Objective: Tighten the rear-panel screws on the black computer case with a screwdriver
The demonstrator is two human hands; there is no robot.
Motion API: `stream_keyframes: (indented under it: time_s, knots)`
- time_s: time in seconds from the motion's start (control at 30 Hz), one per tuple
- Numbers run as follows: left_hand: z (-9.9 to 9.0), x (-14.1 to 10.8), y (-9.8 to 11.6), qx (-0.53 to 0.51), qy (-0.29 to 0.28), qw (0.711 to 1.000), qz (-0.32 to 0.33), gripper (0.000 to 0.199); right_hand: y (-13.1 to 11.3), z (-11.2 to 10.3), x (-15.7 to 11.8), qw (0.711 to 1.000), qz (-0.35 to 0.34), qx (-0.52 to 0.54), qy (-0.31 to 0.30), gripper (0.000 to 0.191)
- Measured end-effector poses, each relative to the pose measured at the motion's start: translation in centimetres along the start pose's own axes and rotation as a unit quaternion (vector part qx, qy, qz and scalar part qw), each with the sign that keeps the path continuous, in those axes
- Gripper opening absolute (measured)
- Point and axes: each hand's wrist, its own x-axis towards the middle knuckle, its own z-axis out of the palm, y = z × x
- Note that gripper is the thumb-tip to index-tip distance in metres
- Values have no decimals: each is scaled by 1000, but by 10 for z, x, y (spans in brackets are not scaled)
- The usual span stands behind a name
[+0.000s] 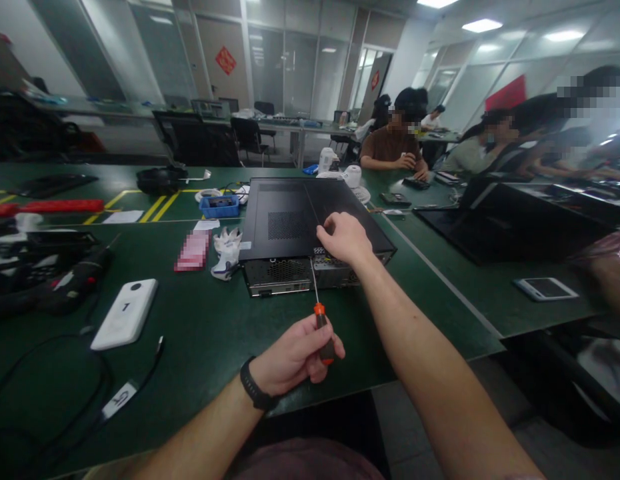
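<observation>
Screwdriver: We see the screwdriver point(319, 309), with its orange collar, pointing away from the wearer, its shaft reaching the near edge of a black computer case point(290, 200); we cannot make out what the tip meets.
Left hand: The left hand point(301, 350), with a black watch point(255, 385) at its wrist, has its grip pinching the screwdriver's handle.
Right hand: The right hand point(346, 237) rests on the case's top near that same edge, fingers bent; whether its grip pinches anything we cannot tell.
Computer case: It lies flat on the green table point(205, 333), in front of both arms, vent holes in its top and metal panels along its near face.
Gloves: Just left of the case we find pale work gloves point(227, 250), with a blue tray point(220, 211) of small parts behind them.
White slab: Nearer us on the left lies a white slab point(124, 315) marked "1", a labelled cable beside it.
Across the table: We see a person in a brown shirt point(387, 143), hands raised over small items.
</observation>
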Motion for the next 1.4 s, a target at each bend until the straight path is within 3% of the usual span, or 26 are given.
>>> stream_keyframes:
  time_s: [0.33, 0.5, 0.83, 1.1, 1.3, 1.4]
  knots:
    - [-6, -8, 7, -57, -47, 997, -11, 33, 1, 3, 0, 1000, -2, 1, 1, 25]
    - [-9, -2, 11, -23, -58, 998, -7, 29, 1, 3, 0, 1000, 0, 0, 5, 26]
    - [-18, 21, 29, -33, -195, 975, -101, 45, 0, 3, 1, 1000, 14, 4, 10, 25]
    - [-36, 15, 6, -88, -205, 971, -83, 26, 5, 7, 3, 1000, 14, 13, 15, 28]
    - [-39, 18, -5, -102, -205, 971, -63, 29, 4, 6, 2, 999, 14, 24, 18, 27]
    - [-37, 15, -2, -100, -186, 974, -82, 37, 3, 4, 1, 999, 14, 28, 22, 27]
